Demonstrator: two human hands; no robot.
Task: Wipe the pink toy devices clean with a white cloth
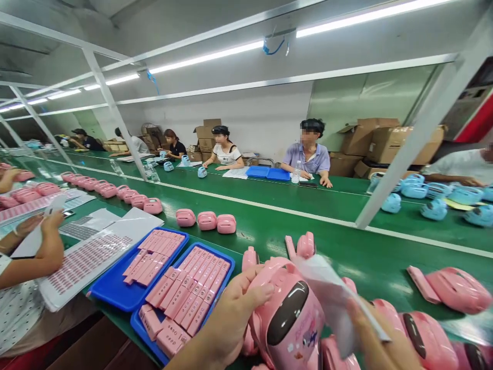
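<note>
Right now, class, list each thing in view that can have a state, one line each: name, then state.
Left hand: grip on the pink toy robot.
Right hand: holding a white sheet.
Blue trays: filled with pink parts.
Pink toy on the belt: lying apart, untouched.
Ceiling lights: on.

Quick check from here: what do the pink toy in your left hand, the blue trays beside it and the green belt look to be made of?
Pink toy, under the left hand: apparently moulded plastic, glossy, with light glinting on its shell and dark face panel. Blue trays: likely thin smooth plastic, with raised rims. Green belt: probably rubbery or PVC sheet, slightly shiny, reflecting the lamps. The right hand holds a white sheet, paper or film; cannot tell which.
</note>
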